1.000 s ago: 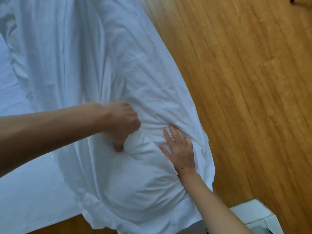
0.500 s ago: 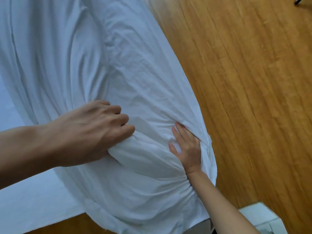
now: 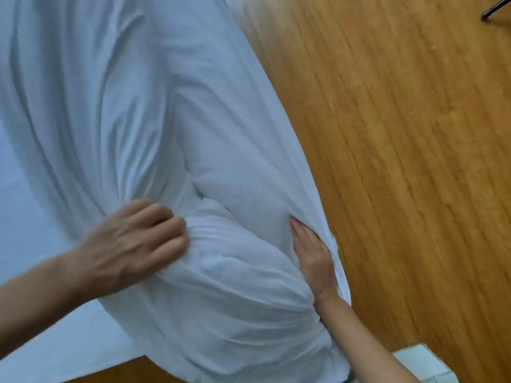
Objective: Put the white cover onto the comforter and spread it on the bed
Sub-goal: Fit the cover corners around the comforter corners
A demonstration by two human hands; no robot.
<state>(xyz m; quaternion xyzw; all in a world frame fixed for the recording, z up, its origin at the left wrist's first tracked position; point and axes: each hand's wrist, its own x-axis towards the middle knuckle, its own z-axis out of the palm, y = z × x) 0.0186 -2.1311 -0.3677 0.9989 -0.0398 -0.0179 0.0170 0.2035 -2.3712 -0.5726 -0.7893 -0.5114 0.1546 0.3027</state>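
Note:
The white cover (image 3: pixel 116 100) fills the left and middle of the head view, bulging over the comforter (image 3: pixel 243 294) bunched inside it near me. My left hand (image 3: pixel 132 247) grips a gathered fold of the cover at the left of the bulge, fingers curled. My right hand (image 3: pixel 312 252) lies flat with straight fingers against the right side of the bulge, its fingertips partly tucked under a flap of the cover. The comforter itself is hidden under the cloth.
The bed's white sheet (image 3: pixel 25 205) shows at the left, its edge near me. A wooden floor (image 3: pixel 414 161) covers the right half. A white box (image 3: pixel 423 363) stands at the bottom right, a dark furniture leg (image 3: pixel 495 9) at the top right.
My left hand has pulled the gathered cover leftward and toward me, turning its back to the camera. My right hand has slid right, deeper under the cover's flap. The view has moved closer.

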